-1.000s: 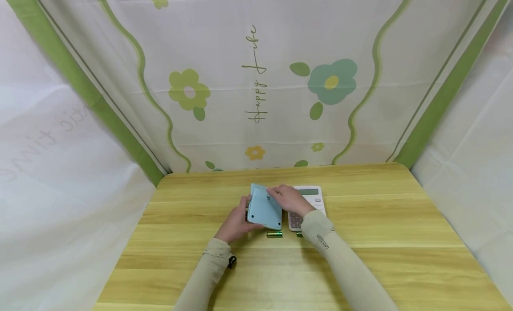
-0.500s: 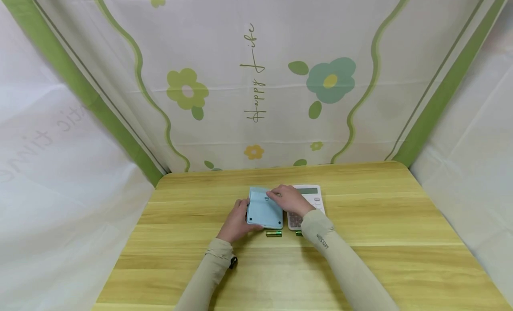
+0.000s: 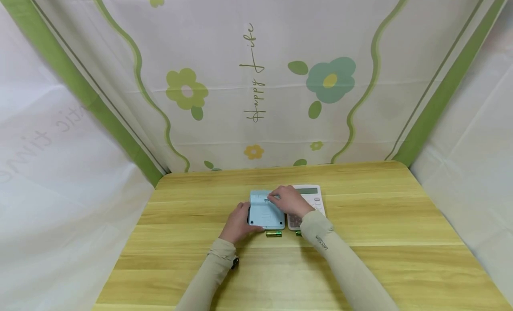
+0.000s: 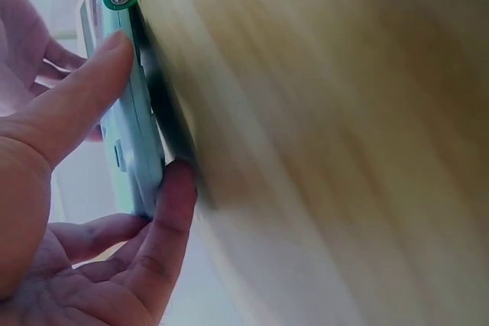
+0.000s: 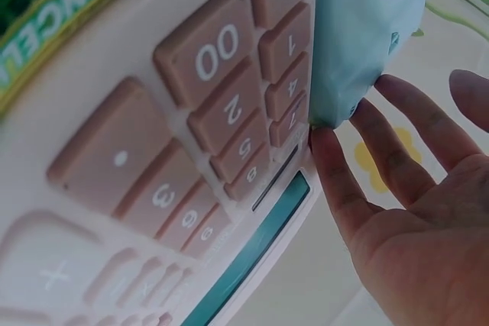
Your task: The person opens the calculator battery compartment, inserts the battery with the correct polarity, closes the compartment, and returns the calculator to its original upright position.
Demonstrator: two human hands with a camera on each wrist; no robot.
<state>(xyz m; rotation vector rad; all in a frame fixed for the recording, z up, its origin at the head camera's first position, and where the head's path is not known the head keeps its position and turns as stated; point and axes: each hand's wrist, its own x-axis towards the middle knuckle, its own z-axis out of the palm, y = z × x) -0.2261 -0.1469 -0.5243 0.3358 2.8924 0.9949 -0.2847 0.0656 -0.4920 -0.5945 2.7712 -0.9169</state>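
Note:
A light blue calculator [image 3: 266,214] lies back side up on the wooden table. My left hand [image 3: 237,223] grips its left end, the thumb along the near edge and the fingers round the left side; in the left wrist view one fingertip [image 4: 180,177] reaches its underside. My right hand [image 3: 289,199] is over its far right part, and in the right wrist view extended fingers [image 5: 359,150] touch its edge with the thumb apart. To the right is a pinkish-white calculator [image 3: 307,192], keys up, partly covered by the right hand. A green-gold battery [image 3: 274,234] lies in front of the blue calculator.
A second battery [image 3: 298,233] lies before the pinkish-white calculator, half hidden by the right sleeve [image 3: 320,228]. Behind the table [image 3: 380,213] hangs a white flowered cloth [image 3: 224,132]. More white cloth stands at both sides.
The blue calculator, tilted up a second ago, has come down flat onto the table with my left hand. My right hand stays over its far right part, nearly still.

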